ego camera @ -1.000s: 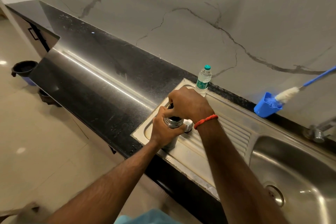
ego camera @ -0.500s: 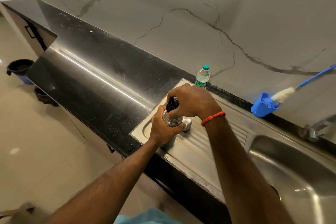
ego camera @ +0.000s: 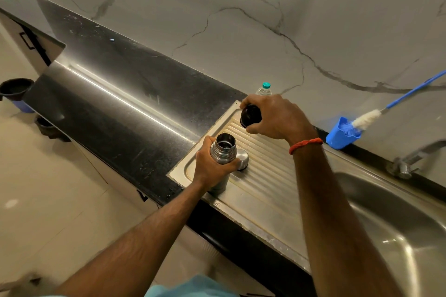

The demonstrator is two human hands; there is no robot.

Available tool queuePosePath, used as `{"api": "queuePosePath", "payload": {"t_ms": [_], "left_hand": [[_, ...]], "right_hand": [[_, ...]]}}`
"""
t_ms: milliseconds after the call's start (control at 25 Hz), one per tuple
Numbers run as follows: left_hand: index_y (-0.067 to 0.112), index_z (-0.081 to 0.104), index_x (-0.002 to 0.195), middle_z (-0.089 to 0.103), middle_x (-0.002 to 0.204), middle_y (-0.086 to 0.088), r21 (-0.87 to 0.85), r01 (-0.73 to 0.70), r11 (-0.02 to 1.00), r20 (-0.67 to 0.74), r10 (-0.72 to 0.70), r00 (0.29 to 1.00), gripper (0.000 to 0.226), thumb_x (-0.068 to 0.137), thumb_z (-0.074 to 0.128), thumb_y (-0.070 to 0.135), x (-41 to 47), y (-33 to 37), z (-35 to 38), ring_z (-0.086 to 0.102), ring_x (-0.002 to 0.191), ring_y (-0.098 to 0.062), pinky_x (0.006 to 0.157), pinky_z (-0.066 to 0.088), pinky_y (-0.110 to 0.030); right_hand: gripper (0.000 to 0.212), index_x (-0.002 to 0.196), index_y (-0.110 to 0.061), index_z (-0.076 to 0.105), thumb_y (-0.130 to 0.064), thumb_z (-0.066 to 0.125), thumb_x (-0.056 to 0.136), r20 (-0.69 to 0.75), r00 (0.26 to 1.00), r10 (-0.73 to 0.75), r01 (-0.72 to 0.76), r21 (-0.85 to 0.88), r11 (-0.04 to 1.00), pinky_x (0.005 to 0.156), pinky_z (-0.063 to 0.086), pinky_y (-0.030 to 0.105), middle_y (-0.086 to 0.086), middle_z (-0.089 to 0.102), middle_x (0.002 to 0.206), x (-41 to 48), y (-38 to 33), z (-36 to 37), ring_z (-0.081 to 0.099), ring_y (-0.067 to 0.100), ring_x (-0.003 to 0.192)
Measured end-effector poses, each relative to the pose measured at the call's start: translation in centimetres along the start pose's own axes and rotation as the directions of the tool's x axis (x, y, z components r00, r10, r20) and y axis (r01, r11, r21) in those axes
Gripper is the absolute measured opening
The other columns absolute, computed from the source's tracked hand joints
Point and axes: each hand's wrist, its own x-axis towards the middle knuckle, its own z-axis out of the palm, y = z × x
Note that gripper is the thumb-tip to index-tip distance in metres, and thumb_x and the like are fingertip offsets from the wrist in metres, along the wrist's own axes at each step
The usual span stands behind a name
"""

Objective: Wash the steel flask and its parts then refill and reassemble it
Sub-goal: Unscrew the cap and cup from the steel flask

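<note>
The steel flask stands upright on the ribbed steel drainboard, its mouth open. My left hand grips the flask body just below the neck. My right hand holds the black stopper in the air above the back of the drainboard, apart from the flask. The steel cup lid sits upside down on the drainboard, right beside the flask and touching my left fingers.
A plastic water bottle with a green cap stands behind my right hand by the wall. At the right are a blue cup with a bottle brush, the tap and the sink basin. Black countertop stretches left.
My right hand has lifted the black stopper off the flask mouth and carried it up and to the right. The flask mouth now shows open. My left hand kept its grip.
</note>
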Motion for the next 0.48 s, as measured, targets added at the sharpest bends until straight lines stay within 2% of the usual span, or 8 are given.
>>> {"api": "queuePosePath", "payload": {"t_ms": [200, 320, 480], "left_hand": [[0.037, 0.049, 0.105, 0.068, 0.099, 0.002, -0.013, -0.018, 1.000, -0.007, 0.018, 1.000, 0.063, 0.058, 0.089, 0.047, 0.1, 0.0, 0.0, 0.070, 0.086, -0.014, 0.072, 0.061, -0.047], [0.032, 0.051, 0.106, 0.068, 0.099, 0.002, -0.020, -0.023, 1.000, -0.008, 0.022, 1.000, 0.064, 0.058, 0.089, 0.048, 0.0, 0.1, 0.0, 0.069, 0.086, -0.014, 0.073, 0.061, -0.047], [0.019, 0.052, 0.110, 0.067, 0.098, 0.003, -0.035, -0.022, 0.999, -0.006, 0.022, 1.000, 0.070, 0.057, 0.087, 0.049, -0.1, 0.1, 0.1, 0.069, 0.085, -0.012, 0.074, 0.061, -0.043]], "right_hand": [[0.061, 0.131, -0.030, 0.056, -0.023, 0.084, 0.078, 0.087, 0.993, 0.079, -0.085, 0.058, 0.995, 0.100, 0.051, 0.046, 0.005, 0.057, 0.136, 0.1, 1.7, 2.6, 0.053, 0.028, 0.126], [0.061, 0.127, -0.034, 0.060, -0.024, 0.087, 0.074, 0.140, 0.977, 0.161, -0.172, 0.071, 0.983, 0.098, 0.052, 0.045, 0.002, 0.058, 0.132, 0.3, 3.0, 5.3, 0.055, 0.025, 0.120], [0.060, 0.122, -0.040, 0.061, -0.025, 0.088, 0.071, 0.215, 0.946, 0.242, -0.249, 0.006, 0.968, 0.094, 0.052, 0.043, -0.003, 0.061, 0.128, -0.2, 4.9, 9.8, 0.058, 0.023, 0.115]]}}
